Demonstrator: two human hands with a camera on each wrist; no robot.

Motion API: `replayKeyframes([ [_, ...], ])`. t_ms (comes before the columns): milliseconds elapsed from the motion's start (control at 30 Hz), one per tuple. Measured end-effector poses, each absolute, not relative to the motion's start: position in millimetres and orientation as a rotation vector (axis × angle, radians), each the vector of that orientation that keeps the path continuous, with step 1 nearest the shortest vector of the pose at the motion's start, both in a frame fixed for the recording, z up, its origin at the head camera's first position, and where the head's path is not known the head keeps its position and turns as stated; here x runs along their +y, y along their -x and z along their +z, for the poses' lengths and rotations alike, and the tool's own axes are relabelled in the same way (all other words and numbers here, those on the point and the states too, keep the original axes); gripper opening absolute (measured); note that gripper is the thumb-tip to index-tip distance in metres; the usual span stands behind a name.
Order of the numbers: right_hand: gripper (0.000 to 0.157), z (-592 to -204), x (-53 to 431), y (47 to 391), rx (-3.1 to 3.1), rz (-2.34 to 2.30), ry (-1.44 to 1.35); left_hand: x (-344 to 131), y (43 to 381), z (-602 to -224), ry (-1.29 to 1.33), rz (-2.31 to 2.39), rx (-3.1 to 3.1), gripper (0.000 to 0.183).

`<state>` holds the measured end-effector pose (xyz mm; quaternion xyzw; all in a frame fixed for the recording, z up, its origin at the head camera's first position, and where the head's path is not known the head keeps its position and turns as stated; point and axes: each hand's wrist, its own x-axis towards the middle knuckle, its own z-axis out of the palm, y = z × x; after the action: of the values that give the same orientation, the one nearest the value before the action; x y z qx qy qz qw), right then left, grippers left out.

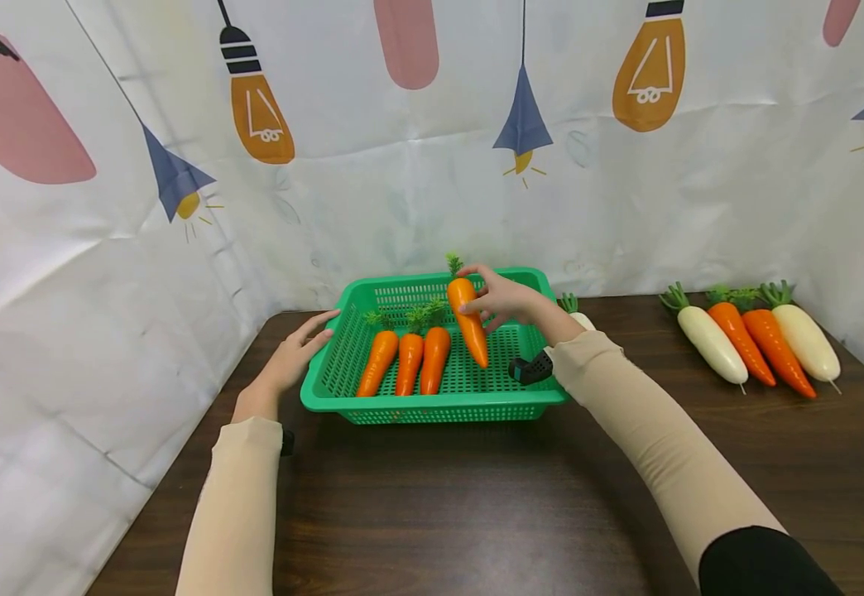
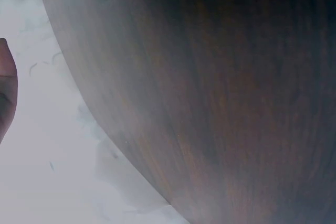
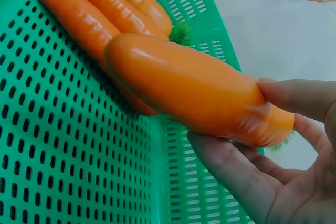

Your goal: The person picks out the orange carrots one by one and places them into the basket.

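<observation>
A carrot (image 1: 469, 323) with a green tuft hangs over the right half of a green plastic basket (image 1: 439, 403), pinched near its top by my right hand (image 1: 506, 300). In the right wrist view, the thumb and fingers lie on opposite sides of this carrot (image 3: 184, 85). Three more carrots (image 1: 410, 364) lie side by side in the basket's left half, tufts toward the back. My left hand (image 1: 290, 360) touches the basket's left rim with its fingers extended. Only a sliver of that hand (image 2: 6, 87) shows in the left wrist view.
At the right of the dark wooden table (image 1: 462, 505) lie two white radishes (image 1: 713, 343) and two carrots (image 1: 775, 348) in a row. Another white radish (image 1: 579, 317) sits behind my right forearm, partly hidden. A patterned curtain (image 1: 417, 207) hangs behind the table.
</observation>
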<state>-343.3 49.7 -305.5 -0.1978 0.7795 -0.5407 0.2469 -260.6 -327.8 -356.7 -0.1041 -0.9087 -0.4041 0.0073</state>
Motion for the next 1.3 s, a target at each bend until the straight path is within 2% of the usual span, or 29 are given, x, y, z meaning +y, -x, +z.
replayKeyframes([
  [400, 0.068, -306.9, 45.9, 343.3, 2.138, -1.344, 0.59, -330.1, 260.3, -358.4, 0.315, -1.265, -2.844, 0.058],
  [1300, 0.066, -309.3, 27.7, 350.7, 2.181, -1.19, 0.455, -330.1, 262.2, -356.5, 0.304, -1.258, -2.859, 0.06],
])
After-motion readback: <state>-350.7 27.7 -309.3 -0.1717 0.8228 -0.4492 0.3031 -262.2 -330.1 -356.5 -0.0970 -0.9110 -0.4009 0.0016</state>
